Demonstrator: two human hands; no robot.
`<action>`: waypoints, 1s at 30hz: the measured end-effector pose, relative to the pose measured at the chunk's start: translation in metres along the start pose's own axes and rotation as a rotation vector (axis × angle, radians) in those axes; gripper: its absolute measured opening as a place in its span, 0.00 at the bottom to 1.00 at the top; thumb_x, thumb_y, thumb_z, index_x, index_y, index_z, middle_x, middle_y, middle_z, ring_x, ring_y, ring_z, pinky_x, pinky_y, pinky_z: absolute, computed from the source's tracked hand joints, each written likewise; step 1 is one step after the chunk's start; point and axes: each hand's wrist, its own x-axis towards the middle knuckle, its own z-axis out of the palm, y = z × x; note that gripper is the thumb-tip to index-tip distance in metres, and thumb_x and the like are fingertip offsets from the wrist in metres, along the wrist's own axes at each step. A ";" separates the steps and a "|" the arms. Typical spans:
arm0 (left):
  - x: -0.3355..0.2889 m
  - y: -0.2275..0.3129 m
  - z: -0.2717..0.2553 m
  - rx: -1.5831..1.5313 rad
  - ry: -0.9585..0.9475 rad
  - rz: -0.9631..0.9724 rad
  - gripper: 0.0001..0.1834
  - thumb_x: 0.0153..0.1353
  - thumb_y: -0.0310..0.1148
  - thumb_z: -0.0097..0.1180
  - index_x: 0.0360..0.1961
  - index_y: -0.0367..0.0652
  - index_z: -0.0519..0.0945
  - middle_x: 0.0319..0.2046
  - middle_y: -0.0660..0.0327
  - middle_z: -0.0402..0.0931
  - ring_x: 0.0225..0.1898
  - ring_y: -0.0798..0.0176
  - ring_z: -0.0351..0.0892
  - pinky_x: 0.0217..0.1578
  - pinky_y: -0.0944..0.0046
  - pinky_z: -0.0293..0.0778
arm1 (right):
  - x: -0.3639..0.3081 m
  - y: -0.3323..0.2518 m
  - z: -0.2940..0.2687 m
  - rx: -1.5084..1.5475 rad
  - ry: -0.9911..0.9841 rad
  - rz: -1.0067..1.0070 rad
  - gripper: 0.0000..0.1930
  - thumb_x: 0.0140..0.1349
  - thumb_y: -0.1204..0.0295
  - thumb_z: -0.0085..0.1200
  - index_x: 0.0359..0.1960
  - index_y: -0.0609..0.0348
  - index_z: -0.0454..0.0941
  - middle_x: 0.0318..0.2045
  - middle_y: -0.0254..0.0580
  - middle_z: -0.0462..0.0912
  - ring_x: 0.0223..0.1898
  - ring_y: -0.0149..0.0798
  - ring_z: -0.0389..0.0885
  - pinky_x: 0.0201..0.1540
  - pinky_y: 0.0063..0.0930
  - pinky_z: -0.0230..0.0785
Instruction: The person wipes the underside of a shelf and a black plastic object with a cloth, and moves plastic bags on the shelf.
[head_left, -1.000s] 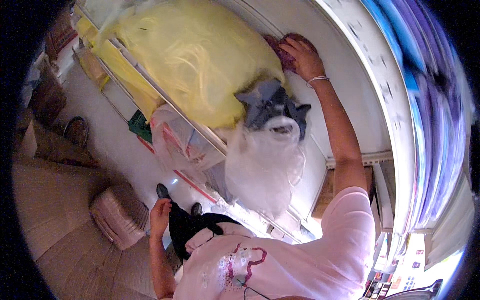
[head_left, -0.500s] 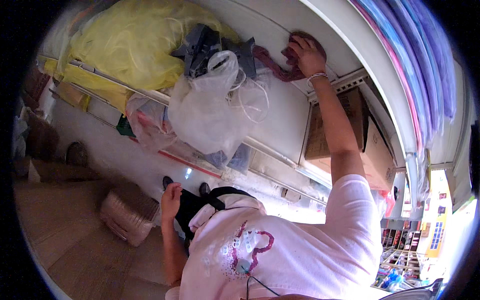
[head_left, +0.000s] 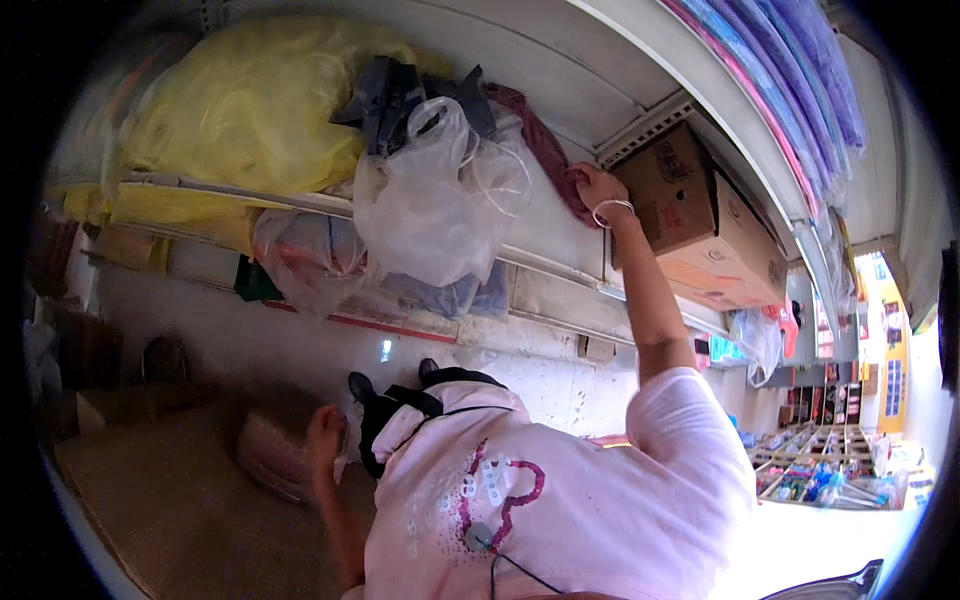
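Right grip (head_left: pixel 598 188) is closed up on the near end of a maroon cloth (head_left: pixel 542 140), fingers curled round it, no gap that I can see. The rest trails across the shelf (head_left: pixel 545 228) toward some dark plastic (head_left: pixel 385 105); can't tell whether the far end is snagged there. I'd expect it to be light, limp, nothing to break and not slippery. Bunching the middle would probably give me better control than pinching one end.

Tightest spot is the cardboard carton (head_left: pixel 690 225) just beside my knuckles; can't tell if they touch. On the other side there's a translucent white plastic bag (head_left: pixel 430 210) with loose handles that could catch. The overhead shelf's edge (head_left: pixel 690 85) limits lifting, so I'd favour the open space out past the front lip. Left grip (head_left: pixel 325 437) hangs low, half curled near a wrapped bundle (head_left: pixel 270 445); can't tell if it's holding anything.
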 end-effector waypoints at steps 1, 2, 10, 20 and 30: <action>0.006 0.009 -0.006 -0.003 -0.015 -0.018 0.11 0.66 0.33 0.49 0.46 0.38 0.76 0.35 0.61 0.77 0.34 0.67 0.74 0.38 0.68 0.71 | -0.024 -0.005 -0.008 0.156 -0.095 -0.063 0.23 0.61 0.57 0.48 0.57 0.47 0.71 0.43 0.52 0.82 0.48 0.54 0.79 0.53 0.41 0.71; 0.010 0.015 -0.012 -0.002 -0.041 -0.042 0.11 0.66 0.32 0.50 0.46 0.38 0.76 0.35 0.61 0.77 0.34 0.67 0.74 0.38 0.68 0.71 | -0.051 -0.004 -0.012 0.130 -0.202 -0.085 0.24 0.60 0.55 0.48 0.58 0.46 0.71 0.46 0.52 0.80 0.50 0.54 0.78 0.54 0.40 0.70; 0.055 0.085 0.028 0.279 -0.198 0.222 0.10 0.66 0.32 0.47 0.44 0.38 0.76 0.34 0.58 0.78 0.35 0.65 0.76 0.40 0.66 0.72 | -0.115 -0.024 -0.008 -0.079 0.058 -0.236 0.32 0.60 0.43 0.46 0.65 0.34 0.62 0.62 0.63 0.62 0.62 0.65 0.62 0.64 0.46 0.58; 0.032 0.091 0.069 0.377 -0.239 0.236 0.13 0.65 0.30 0.50 0.50 0.39 0.74 0.36 0.57 0.80 0.38 0.63 0.80 0.42 0.65 0.72 | -0.004 -0.028 0.023 -0.261 0.216 -0.196 0.23 0.60 0.56 0.49 0.59 0.30 0.70 0.52 0.56 0.73 0.52 0.57 0.73 0.49 0.48 0.71; 0.004 0.278 0.124 0.634 0.228 0.900 0.54 0.43 0.38 0.73 0.68 0.41 0.52 0.64 0.42 0.52 0.64 0.39 0.53 0.63 0.43 0.53 | 0.063 -0.021 0.028 -0.260 0.311 -0.176 0.20 0.61 0.60 0.49 0.57 0.35 0.70 0.48 0.51 0.74 0.52 0.54 0.73 0.51 0.46 0.71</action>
